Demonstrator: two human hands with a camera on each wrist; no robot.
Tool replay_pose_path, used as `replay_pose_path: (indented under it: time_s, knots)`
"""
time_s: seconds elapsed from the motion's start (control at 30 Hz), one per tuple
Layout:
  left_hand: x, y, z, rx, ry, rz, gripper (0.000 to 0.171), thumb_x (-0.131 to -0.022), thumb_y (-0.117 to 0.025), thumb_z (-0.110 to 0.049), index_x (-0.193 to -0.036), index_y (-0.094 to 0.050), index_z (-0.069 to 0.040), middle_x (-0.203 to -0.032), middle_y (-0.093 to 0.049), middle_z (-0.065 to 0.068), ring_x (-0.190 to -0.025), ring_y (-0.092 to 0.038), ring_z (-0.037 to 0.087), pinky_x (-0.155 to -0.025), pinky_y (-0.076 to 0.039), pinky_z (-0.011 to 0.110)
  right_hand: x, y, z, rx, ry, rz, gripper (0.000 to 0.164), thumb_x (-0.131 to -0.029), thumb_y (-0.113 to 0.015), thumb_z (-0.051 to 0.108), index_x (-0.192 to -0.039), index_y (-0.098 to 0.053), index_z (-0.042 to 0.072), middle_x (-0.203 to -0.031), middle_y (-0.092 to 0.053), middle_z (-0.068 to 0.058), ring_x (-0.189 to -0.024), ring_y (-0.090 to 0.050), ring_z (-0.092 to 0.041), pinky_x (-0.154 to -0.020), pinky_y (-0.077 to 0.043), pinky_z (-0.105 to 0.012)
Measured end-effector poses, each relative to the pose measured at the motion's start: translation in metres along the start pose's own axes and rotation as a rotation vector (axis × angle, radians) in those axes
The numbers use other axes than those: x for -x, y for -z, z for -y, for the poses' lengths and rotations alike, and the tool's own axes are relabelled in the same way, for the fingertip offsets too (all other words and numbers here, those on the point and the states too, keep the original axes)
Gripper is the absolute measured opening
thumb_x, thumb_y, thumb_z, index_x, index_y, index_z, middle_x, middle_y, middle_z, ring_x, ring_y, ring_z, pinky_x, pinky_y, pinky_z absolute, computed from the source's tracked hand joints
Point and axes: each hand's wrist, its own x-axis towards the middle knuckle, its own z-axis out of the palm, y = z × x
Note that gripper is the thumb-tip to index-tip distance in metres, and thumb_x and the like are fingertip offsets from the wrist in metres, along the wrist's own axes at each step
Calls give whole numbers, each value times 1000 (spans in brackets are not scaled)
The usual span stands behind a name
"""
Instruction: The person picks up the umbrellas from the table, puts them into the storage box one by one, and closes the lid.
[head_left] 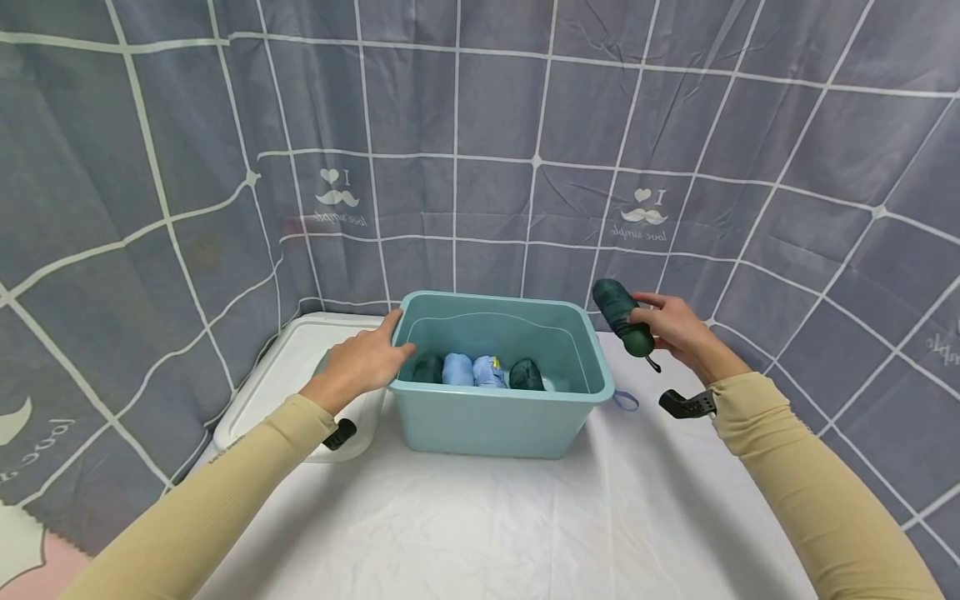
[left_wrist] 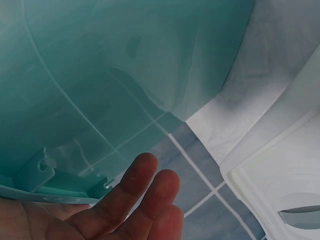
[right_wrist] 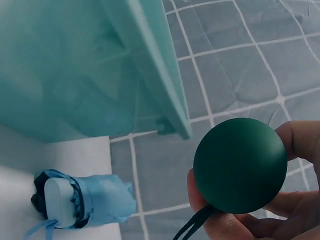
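Note:
A dark green folded umbrella is in my right hand, gripped between thumb and fingers beside the bin's right end. Its round green handle end faces the right wrist camera, and a dark cord loop hangs from it. My left hand rests on the left rim of the teal plastic bin, with relaxed fingers outside the wall. Inside the bin lie two light blue bundles between a dark green one at left and another dark green one at right.
Flat on the white cloth, left of the bin, lies a white lid. A blue folded umbrella lies against the bin's right side; its strap shows in the head view. Grey checked curtains surround the table.

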Motion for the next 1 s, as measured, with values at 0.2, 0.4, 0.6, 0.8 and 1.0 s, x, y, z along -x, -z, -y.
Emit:
replay_pose_path:
  time_s: [0.2, 0.4, 0.6, 0.8, 1.0]
  knots:
    - [-1, -1, 2, -2, -1, -7, 77, -99, -38, -50, -164, -8, -22, -144, -55, 24, -113, -63, 44, -80, -48, 57, 8, -2, 12, 64, 21, 28, 70, -99, -53, 17, -161, -22, 7, -148, -38, -36, -90, -63, -10, -73, -56, -26]
    - [-1, -1, 2, 3, -11, -13, 76, -99, -39, -47, -164, -8, -22, -142, -55, 25, -113, -63, 45, -80, -47, 59, 16, -8, 22, 86, 48, 39, 68, -98, -55, 17, -160, -28, 8, -145, -41, -34, -92, -63, -15, -73, -56, -28]
    - [0, 0, 1, 13, -8, -12, 76, -99, -40, -47, -164, -8, -21, -143, -55, 25, -113, -63, 45, -83, -47, 62, 21, -12, 31, 109, 67, 47, 65, -96, -56, 16, -157, -34, 7, -139, -45, -31, -84, -64, -12, -71, -56, -27]
    - [0, 0, 2, 10, -9, -12, 76, -99, -40, -48, -164, -8, -22, -144, -55, 24, -115, -62, 46, -85, -46, 62, 26, -16, 40, 166, 90, 59, 61, -97, -55, 17, -155, -39, 7, -134, -53, -31, -77, -66, -17, -71, -56, -32]
    - [0, 0, 3, 8, -11, -12, 76, -99, -39, -47, -164, -8, -22, -144, -54, 25, -116, -61, 46, -83, -46, 61, 27, -25, 48, 262, 106, 78, 53, -99, -54, 17, -150, -47, 5, -140, -55, -28, -84, -67, -24, -74, -56, -36]
